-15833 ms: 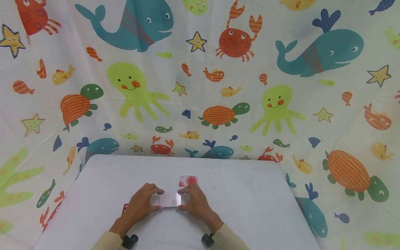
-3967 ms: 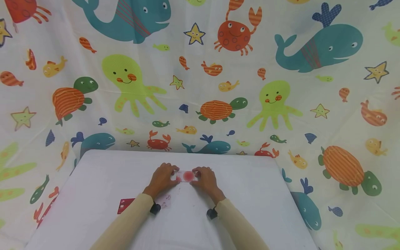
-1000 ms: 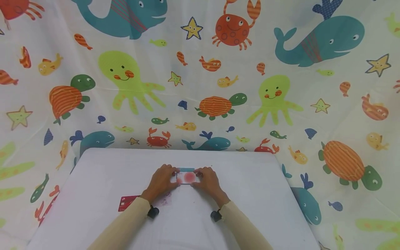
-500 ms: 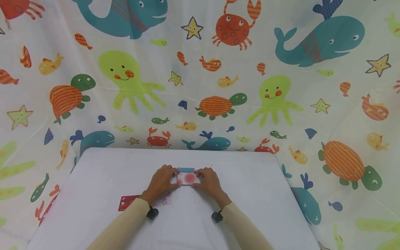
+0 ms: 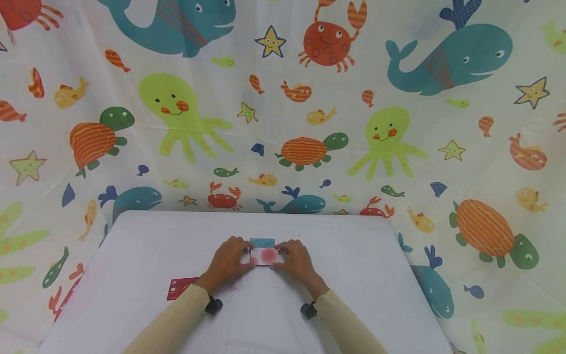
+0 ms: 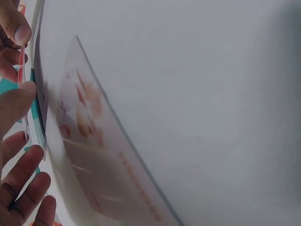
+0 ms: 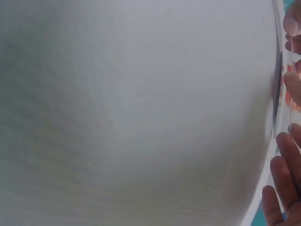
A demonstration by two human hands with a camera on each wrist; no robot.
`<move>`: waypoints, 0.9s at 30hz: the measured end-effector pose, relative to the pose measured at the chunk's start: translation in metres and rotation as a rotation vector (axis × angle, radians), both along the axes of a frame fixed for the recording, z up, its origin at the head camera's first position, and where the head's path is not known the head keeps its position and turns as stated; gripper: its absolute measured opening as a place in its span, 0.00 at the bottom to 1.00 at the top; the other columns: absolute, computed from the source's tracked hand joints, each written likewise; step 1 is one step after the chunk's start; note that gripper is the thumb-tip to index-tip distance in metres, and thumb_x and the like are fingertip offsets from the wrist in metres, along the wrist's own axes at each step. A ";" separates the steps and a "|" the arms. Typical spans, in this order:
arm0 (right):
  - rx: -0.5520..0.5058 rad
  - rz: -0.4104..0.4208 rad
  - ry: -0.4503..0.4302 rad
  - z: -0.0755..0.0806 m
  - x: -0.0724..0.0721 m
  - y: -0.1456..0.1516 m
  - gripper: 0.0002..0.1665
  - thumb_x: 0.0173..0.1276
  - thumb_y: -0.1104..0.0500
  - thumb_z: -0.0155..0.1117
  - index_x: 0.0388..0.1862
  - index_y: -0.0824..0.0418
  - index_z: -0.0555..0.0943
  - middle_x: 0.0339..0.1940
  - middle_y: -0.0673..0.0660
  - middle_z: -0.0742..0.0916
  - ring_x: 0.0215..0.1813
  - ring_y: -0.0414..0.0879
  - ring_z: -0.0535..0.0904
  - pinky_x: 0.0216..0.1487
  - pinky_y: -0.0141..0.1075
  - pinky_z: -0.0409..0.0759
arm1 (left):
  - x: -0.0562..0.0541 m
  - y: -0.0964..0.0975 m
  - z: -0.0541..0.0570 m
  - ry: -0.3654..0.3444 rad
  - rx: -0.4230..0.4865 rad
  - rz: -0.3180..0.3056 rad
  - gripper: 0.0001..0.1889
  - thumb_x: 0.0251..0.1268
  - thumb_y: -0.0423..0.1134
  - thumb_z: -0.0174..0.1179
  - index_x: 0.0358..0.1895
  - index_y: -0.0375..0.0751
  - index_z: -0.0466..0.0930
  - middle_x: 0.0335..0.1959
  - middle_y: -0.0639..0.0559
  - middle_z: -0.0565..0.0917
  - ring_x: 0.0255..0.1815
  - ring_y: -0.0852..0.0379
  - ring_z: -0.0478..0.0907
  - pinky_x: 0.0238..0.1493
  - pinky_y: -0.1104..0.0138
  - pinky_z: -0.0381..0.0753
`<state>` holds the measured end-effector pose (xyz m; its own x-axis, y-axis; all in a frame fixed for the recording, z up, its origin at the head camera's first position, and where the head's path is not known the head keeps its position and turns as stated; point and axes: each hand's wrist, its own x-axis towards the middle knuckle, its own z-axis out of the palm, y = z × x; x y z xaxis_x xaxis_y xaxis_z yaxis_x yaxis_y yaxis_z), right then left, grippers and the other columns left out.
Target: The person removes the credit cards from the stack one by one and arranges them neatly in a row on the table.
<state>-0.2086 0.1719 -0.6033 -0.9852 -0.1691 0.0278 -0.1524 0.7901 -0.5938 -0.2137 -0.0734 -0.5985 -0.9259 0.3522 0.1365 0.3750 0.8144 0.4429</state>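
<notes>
A white card with a red circle (image 5: 263, 256) is pinched at both short ends, its far edge overlapping a teal card (image 5: 263, 242) in the head view. My left hand (image 5: 226, 262) grips its left end between thumb and fingers. At the right end my right hand (image 5: 298, 263) does the same. Edge-on in the right wrist view, the held card appears slightly raised over what lies beneath. Much of the teal card is hidden under it. A pale card with pinkish print (image 6: 103, 155) lies near the left wrist, partly covered by that arm in the head view.
A red card with a chip (image 5: 180, 287) lies left of my left forearm, which covers part of it. The white table (image 5: 353, 275) ends at a curtain (image 5: 274, 123) printed with sea animals. Dark wrist cameras (image 5: 214, 306) sit beneath both wrists.
Earlier both hands held the pale card nearer me; then they took the white card behind it. Over the last second it has come slightly towards me, baring more of the teal card.
</notes>
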 end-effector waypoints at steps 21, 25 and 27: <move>0.011 0.018 0.001 0.002 0.014 0.002 0.29 0.58 0.44 0.86 0.58 0.48 0.88 0.44 0.45 0.88 0.49 0.41 0.79 0.56 0.42 0.83 | 0.010 -0.003 -0.002 0.002 -0.011 -0.019 0.31 0.51 0.54 0.83 0.60 0.52 0.87 0.46 0.56 0.87 0.46 0.58 0.78 0.53 0.57 0.89; 0.019 0.020 -0.001 0.000 0.015 0.003 0.30 0.58 0.44 0.86 0.58 0.47 0.88 0.44 0.45 0.88 0.49 0.40 0.78 0.55 0.40 0.82 | 0.012 -0.003 -0.002 -0.004 0.001 -0.019 0.30 0.51 0.54 0.83 0.59 0.52 0.88 0.43 0.56 0.86 0.45 0.58 0.78 0.52 0.57 0.89; 0.023 0.026 0.003 0.000 0.016 0.004 0.30 0.57 0.44 0.86 0.58 0.47 0.88 0.44 0.45 0.88 0.49 0.40 0.78 0.55 0.39 0.81 | 0.013 -0.002 -0.002 -0.007 0.005 -0.019 0.29 0.51 0.54 0.83 0.58 0.52 0.88 0.42 0.56 0.86 0.45 0.58 0.78 0.52 0.57 0.89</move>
<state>-0.1928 0.1760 -0.6037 -0.9805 -0.1948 0.0266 -0.1744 0.7994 -0.5749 -0.2007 -0.0756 -0.6010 -0.9200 0.3688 0.1324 0.3873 0.8049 0.4496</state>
